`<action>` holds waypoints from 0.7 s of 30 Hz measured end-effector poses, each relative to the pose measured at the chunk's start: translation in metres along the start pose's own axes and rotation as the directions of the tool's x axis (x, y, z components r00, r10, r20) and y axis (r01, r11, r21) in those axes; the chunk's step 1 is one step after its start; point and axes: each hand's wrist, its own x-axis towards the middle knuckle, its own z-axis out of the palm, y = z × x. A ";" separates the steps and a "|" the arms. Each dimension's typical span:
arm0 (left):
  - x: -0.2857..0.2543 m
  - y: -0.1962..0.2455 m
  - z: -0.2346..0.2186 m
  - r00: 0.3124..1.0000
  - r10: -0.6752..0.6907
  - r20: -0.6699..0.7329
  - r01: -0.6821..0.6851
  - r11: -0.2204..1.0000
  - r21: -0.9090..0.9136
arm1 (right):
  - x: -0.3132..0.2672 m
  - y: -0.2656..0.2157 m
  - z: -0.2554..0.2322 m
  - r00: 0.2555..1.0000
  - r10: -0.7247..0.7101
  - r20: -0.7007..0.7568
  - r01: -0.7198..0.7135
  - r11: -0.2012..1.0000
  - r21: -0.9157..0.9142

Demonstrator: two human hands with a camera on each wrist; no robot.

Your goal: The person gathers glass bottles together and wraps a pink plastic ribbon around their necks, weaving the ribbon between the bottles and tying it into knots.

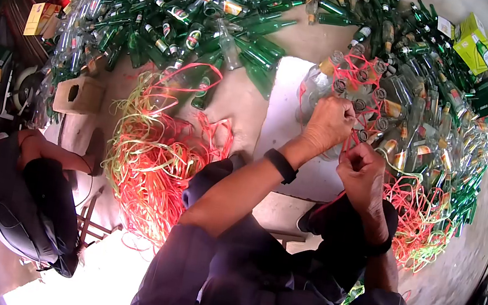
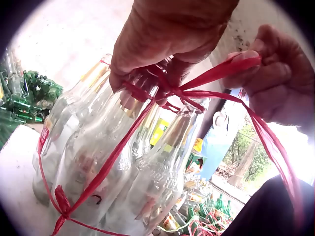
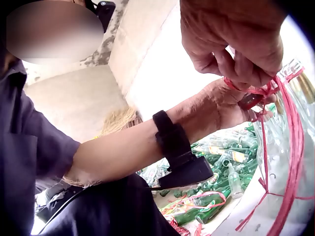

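A bundle of clear glass bottles [image 1: 315,87] stands upright, with red plastic ribbon [image 2: 110,167] tied around the bodies and looped among the necks. My left hand [image 1: 330,123] is over the near necks; in the left wrist view its finger and thumb close in on the ribbon at a bottle neck. Just to the right, my right hand [image 1: 362,174] pinches a ribbon end, pulled taut from a crossing by the necks. Another ribbon length hangs down from there in the left wrist view. In the right wrist view the right hand [image 3: 231,42] partly hides the left fingers.
The bundle stands on a white board [image 1: 280,126]. Green and clear bottles [image 1: 183,15] lie heaped behind and to the right. Piles of red and yellow-green ribbon [image 1: 156,164] lie on both sides. A hollow block [image 1: 78,96] and a black bag [image 1: 25,201] are at left.
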 end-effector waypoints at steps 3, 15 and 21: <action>-0.003 -0.002 0.002 1.000 0.022 -0.008 -0.022 1.000 0.002 | -0.002 0.001 0.007 0.999 -0.034 -0.023 0.034 0.999 -0.004; -0.004 -0.008 0.006 0.999 0.021 -0.043 -0.025 0.996 -0.083 | -0.003 0.012 0.009 0.995 -0.080 0.053 0.078 0.996 0.033; -0.005 -0.003 0.004 0.999 0.044 -0.029 -0.045 0.998 -0.047 | -0.007 0.009 0.009 0.995 0.094 0.025 -0.097 0.972 0.215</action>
